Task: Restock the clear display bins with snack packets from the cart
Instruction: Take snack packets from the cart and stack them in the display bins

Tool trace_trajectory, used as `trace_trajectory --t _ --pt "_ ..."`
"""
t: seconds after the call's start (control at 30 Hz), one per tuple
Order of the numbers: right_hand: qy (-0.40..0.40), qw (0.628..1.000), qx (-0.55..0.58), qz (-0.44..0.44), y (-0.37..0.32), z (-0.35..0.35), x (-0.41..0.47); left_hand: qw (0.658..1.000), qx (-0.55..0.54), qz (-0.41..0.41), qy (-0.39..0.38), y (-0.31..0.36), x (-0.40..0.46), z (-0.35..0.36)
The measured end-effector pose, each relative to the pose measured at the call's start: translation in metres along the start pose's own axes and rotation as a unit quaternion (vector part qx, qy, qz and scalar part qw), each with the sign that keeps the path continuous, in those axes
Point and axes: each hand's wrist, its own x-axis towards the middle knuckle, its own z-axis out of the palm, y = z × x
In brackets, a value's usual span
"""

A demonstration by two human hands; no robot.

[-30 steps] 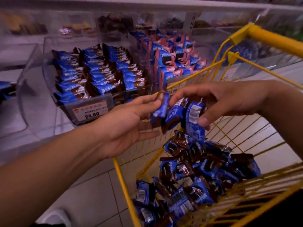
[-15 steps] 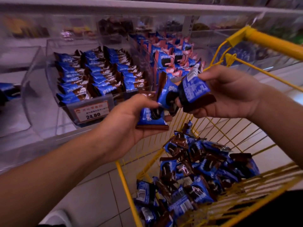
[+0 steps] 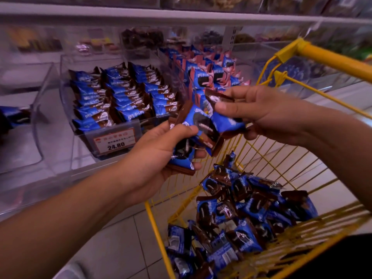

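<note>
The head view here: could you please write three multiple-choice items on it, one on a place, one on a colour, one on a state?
1. Where do the loose snack packets lie?
A. in the cart
B. on the floor
C. on the top shelf

2. What colour is the cart?
A. red
B. yellow
C. green

3. What is the left hand doing?
A. hanging idle
B. pressing the price label
C. gripping packets

Key: 1 A, the pile sits inside the wire basket; 2 B, frame and handle are yellow; 3 C, its fingers curl round blue packets, as the right hand also holds some.

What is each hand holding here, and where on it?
Left hand grips a stack of blue snack packets across their middles; right hand pinches more packets by their upper edges.
</note>
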Motion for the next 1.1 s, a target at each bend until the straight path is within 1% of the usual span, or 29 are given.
trace_trajectory --t 0.1,0.2,0.33,0.43,0.5,0.57,0.63,0.7,0.8,0.9,0.97,1.03,1.1 --pt "-0.02 0.999 0.023 -0.016 0.001 -0.004 -0.001 0.999 -0.038 -0.007 0.004 -0.001 0.001 -0.002" --pt "-0.029 0.999 0.014 -0.022 0.002 -0.006 -0.003 0.998 -0.057 -0.009 -0.001 0.0 0.002 -0.005" --pt "-0.071 0.997 0.031 -0.002 0.005 -0.001 -0.004 0.999 -0.031 -0.012 -0.015 0.001 0.001 -0.004" --pt "-0.08 0.996 0.045 -0.001 0.003 0.002 -0.005 0.998 -0.018 -0.05 -0.025 0.005 0.0 -0.004" --pt "-0.099 0.993 0.057 0.002 0.001 0.002 -0.007 0.992 -0.004 -0.093 -0.08 0.013 0.0 -0.01" --pt "-0.094 0.995 0.016 0.013 0.001 -0.002 -0.008 0.978 0.008 -0.142 -0.151 0.02 0.0 -0.017" --pt "-0.107 0.994 -0.019 0.013 0.001 -0.003 -0.008 0.968 0.032 -0.177 -0.172 0.022 0.002 -0.02" --pt "-0.143 0.989 -0.038 0.005 0.001 -0.002 -0.008 0.959 0.048 -0.204 -0.189 0.024 0.004 -0.022" --pt "-0.179 0.984 -0.002 0.007 0.0 -0.002 -0.007 0.936 -0.003 -0.236 -0.262 0.029 0.004 -0.024" --pt "-0.184 0.981 0.062 0.012 0.003 -0.003 -0.005 0.923 -0.069 -0.227 -0.302 0.032 0.004 -0.028" --pt "-0.18 0.977 0.113 0.012 0.006 0.0 -0.002 0.924 -0.1 -0.217 -0.299 0.028 0.002 -0.027" --pt "-0.143 0.978 0.149 0.01 0.008 0.002 0.002 0.93 -0.102 -0.199 -0.292 0.022 -0.001 -0.024" --pt "-0.1 0.983 0.154 0.01 0.009 0.002 0.005 0.933 -0.111 -0.176 -0.293 0.018 -0.002 -0.021"
